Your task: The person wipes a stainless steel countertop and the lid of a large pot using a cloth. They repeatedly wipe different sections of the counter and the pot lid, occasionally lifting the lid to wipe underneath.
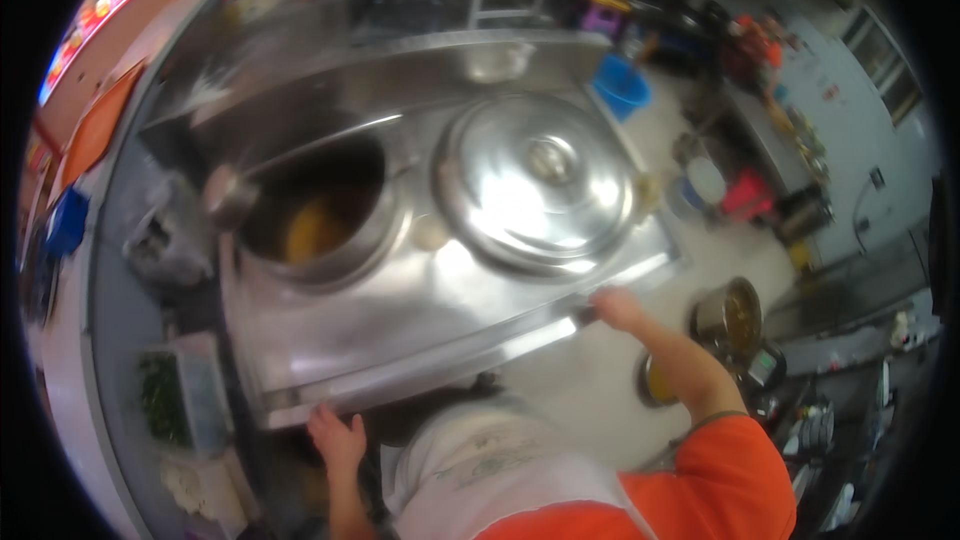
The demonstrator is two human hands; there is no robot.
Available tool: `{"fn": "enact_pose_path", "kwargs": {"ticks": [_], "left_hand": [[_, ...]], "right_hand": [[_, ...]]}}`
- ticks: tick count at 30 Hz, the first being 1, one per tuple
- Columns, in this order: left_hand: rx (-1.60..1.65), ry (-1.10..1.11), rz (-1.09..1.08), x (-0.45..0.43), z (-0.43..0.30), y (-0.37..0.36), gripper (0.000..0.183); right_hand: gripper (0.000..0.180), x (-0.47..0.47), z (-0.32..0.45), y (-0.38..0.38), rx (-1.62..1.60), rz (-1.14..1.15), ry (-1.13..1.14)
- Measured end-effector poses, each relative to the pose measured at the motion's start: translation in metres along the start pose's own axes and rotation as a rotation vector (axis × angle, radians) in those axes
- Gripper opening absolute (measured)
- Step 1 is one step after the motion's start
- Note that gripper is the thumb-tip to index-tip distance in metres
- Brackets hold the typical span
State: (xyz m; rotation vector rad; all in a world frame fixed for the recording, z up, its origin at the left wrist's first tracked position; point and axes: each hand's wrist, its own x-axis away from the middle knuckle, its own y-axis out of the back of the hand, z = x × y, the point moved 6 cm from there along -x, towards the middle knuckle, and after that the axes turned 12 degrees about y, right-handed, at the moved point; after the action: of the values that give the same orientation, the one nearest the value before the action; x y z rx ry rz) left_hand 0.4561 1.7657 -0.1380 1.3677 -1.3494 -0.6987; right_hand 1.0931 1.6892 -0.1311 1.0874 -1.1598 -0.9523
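My left hand [337, 435] is at the front left corner of a stainless-steel cooking station [352, 330], thumb spread from the fingers and nothing visible in it. Farther right, my right hand [619, 309] is at the station's front edge, beside a small dark patch. Blur hides whether its fingers grip anything. A large round steel lid [525, 202] with a central knob covers the right-hand pot. On the left, an uncovered deep pot [367, 262] shows a yellowish patch inside its dark interior. A rounded metal object [231, 199], perhaps a ladle, is at that pot's left rim.
Left of the station, a grey counter [124, 315] bears a plastic bag [169, 240] and a container of leafy greens [161, 397]. A blue bucket [621, 86] stands beyond the far right corner. A steel pot [709, 322] is on my right. Another person [750, 52] is at the back right.
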Motion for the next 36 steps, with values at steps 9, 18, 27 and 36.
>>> {"fn": "enact_pose_path", "kwargs": {"ticks": [9,18,27,36], "left_hand": [[-0.197,0.288,0.31,-0.015,-0.001,-0.064,0.12],[-0.264,0.234,0.297,-0.017,-0.001,-0.072,0.12],[-0.013,0.322,0.087,0.007,-0.04,-0.072,0.113],[0.616,0.129,0.05,-0.019,-0.03,-0.043,0.075]], "right_hand": [[0.028,0.04,-0.186,-0.026,-0.152,0.216,-0.195],[0.041,0.001,-0.111,-0.024,-0.216,0.179,-0.09],[0.027,-0.091,0.118,-0.019,-0.264,0.201,-0.082],[0.017,-0.223,0.422,-0.01,-0.441,0.109,0.259]]}}
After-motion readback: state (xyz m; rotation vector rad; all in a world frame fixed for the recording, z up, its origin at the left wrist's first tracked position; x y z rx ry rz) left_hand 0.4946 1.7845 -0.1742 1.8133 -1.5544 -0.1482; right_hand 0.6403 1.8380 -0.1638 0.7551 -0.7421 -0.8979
